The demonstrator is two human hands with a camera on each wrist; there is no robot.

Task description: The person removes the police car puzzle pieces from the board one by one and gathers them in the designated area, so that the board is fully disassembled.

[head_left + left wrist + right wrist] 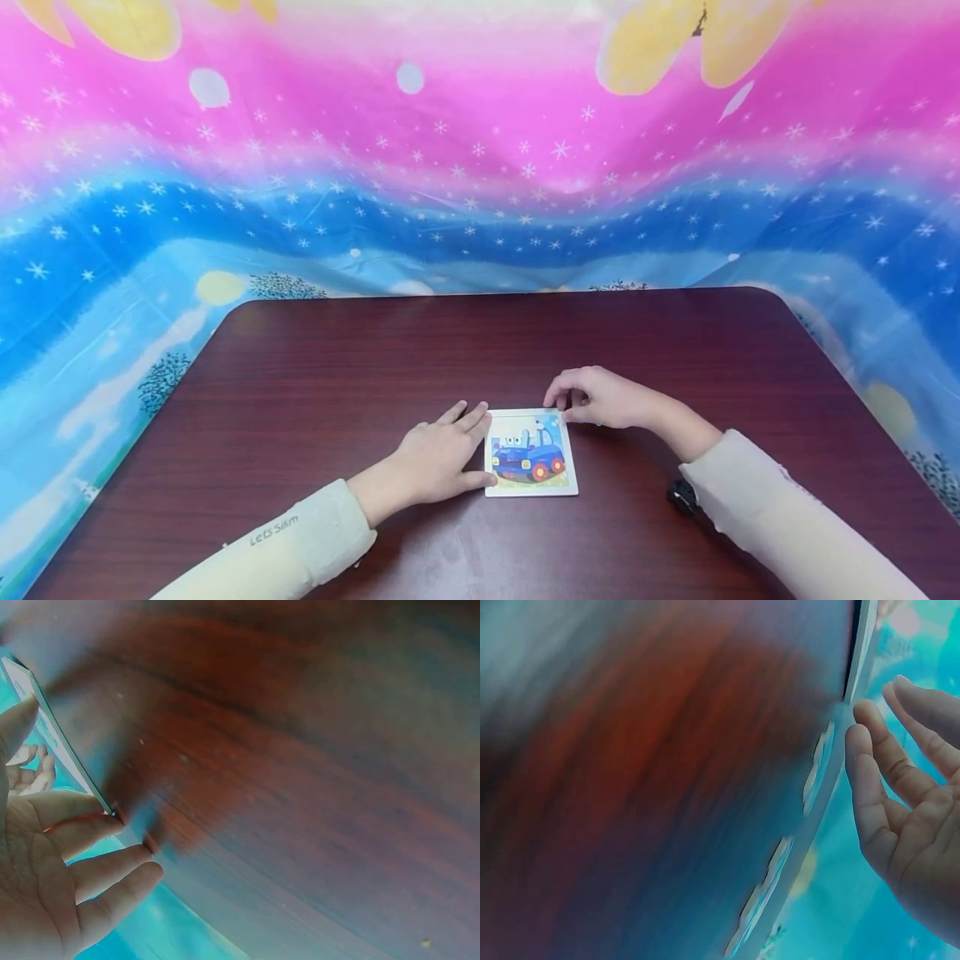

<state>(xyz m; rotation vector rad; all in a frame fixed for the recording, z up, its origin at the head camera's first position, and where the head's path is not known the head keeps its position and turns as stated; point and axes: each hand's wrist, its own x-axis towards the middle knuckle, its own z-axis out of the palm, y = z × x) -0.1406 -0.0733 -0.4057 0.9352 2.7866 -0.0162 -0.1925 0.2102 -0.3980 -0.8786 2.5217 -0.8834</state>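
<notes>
A square white-framed picture board with a blue cartoon car on it lies flat on the dark wood table, in the middle of the head view. My left hand is at its left edge, fingers spread and fairly straight, with the thumb tip at the lower left of the frame. In the left wrist view the frame is a thin slanting strip beside the fingers. At the board's top right corner is my right hand, its fingers loosely bent and thumb tip right at the corner. The right wrist view shows those fingers apart, holding nothing visible.
The dark table has rounded far corners. A colourful printed cloth hangs behind it and down both sides. A small black object shows beside the right sleeve. Two jagged pale-edged shapes appear in the right wrist view.
</notes>
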